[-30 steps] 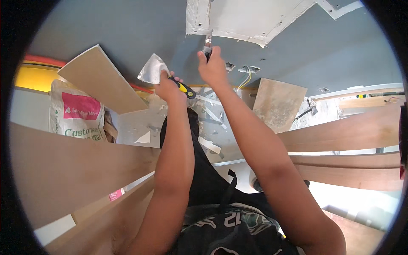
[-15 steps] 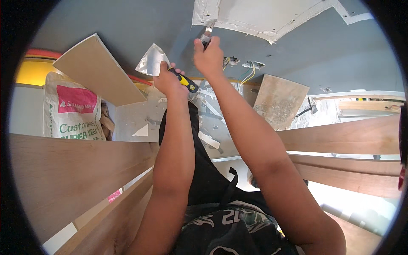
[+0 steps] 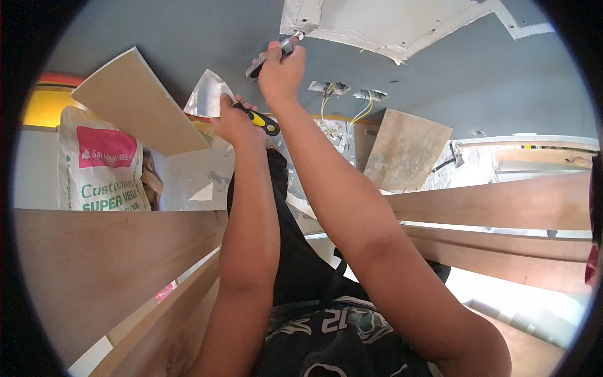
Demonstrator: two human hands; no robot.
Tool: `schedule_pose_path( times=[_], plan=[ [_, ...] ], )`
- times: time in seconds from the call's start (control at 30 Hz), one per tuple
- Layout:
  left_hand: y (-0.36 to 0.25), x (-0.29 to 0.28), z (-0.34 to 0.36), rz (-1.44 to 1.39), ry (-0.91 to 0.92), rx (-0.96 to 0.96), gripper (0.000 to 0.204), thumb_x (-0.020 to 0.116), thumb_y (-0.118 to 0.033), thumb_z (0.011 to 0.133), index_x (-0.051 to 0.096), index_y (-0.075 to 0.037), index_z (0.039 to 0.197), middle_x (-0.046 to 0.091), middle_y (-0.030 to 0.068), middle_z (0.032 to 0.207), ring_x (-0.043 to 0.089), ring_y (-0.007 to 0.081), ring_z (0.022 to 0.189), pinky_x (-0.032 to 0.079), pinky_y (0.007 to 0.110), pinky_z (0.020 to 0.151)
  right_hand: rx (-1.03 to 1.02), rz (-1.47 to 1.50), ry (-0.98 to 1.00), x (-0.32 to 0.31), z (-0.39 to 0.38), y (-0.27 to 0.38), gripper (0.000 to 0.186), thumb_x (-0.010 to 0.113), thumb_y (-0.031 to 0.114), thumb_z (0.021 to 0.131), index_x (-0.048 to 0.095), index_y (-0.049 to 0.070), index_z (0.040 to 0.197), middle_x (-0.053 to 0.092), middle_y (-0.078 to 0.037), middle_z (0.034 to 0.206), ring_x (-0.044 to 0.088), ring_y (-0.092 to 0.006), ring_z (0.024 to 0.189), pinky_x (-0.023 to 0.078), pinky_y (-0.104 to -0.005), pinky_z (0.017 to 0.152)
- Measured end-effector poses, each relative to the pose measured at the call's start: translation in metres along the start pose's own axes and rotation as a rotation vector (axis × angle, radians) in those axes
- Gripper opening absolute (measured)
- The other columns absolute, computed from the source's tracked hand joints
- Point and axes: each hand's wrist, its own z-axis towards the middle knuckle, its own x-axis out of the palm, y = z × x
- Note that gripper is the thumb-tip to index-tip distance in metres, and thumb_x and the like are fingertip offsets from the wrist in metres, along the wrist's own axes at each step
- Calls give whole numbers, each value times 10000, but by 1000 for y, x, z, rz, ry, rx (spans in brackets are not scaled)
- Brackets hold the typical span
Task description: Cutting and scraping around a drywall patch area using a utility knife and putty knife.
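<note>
My left hand [image 3: 239,125] is wrapped round the black-and-yellow handle of a wide putty knife [image 3: 207,97]. Its broad metal blade points up and left, in front of the grey wall [image 3: 176,31]. Higher up, my right hand [image 3: 282,75] grips a narrow putty knife [image 3: 289,46] by its dark grey handle. The tip of that knife is at the lower left corner of a white patch panel [image 3: 370,22], over a white band of filler along the panel's edge. Whether the tip touches the filler is hard to make out.
Wires hang from cut-out wall boxes [image 3: 330,88] below the panel. Loose boards lean at left [image 3: 141,103] and right [image 3: 408,151]. A printed sack [image 3: 103,169] stands at left. Wooden planks [image 3: 119,264] flank me on both sides; scraps lie on the floor.
My right hand has shifted left and tilted, so the narrow putty knife now slants up to the right. My left hand and the wide putty knife have moved slightly left and down.
</note>
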Motion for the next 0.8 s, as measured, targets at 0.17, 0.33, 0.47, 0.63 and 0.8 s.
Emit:
schedule_pose_path(
  times=[0.17, 0.33, 0.47, 0.63, 0.8],
  plan=[
    [-12, 2, -5, -63, -60, 48, 225, 573, -173, 997, 431, -61, 1131, 600, 83, 829, 524, 163, 588, 462, 343, 488, 205, 497, -115, 21, -17, 19, 218, 594, 73, 1000, 431, 7, 1130, 581, -114, 919, 618, -185, 822, 560, -349, 662],
    [-15, 7, -18, -35, -115, 68, 296, 583, -183, 998, 347, -70, 1137, 599, 81, 838, 513, 157, 586, 450, 352, 467, 356, 784, -140, 25, -5, 35, 313, 591, -2, 917, 432, 28, 1184, 565, -97, 901, 584, -197, 738, 506, -373, 682],
    [-10, 8, -16, -31, -93, 59, 261, 585, -164, 995, 375, -57, 1109, 609, 89, 847, 521, 164, 590, 455, 355, 473, 375, 881, -348, 26, -1, 41, 284, 565, -39, 894, 415, 59, 1114, 529, -101, 919, 551, -215, 767, 513, -411, 718],
    [-4, -5, 7, -74, -26, 39, 229, 586, -148, 992, 413, -39, 1096, 613, 94, 833, 535, 173, 580, 465, 350, 485, 365, 854, -243, 11, -3, 40, 292, 572, -25, 891, 403, 65, 1112, 527, -93, 855, 559, -226, 704, 504, -417, 660],
    [7, 7, -8, -50, -43, 37, 251, 595, -158, 990, 424, -39, 1130, 608, 99, 840, 547, 185, 601, 468, 352, 497, -58, -5, -254, -17, 9, 21, 274, 671, 105, 887, 469, 43, 1061, 569, -96, 784, 577, -246, 624, 500, -429, 604]
  ],
)
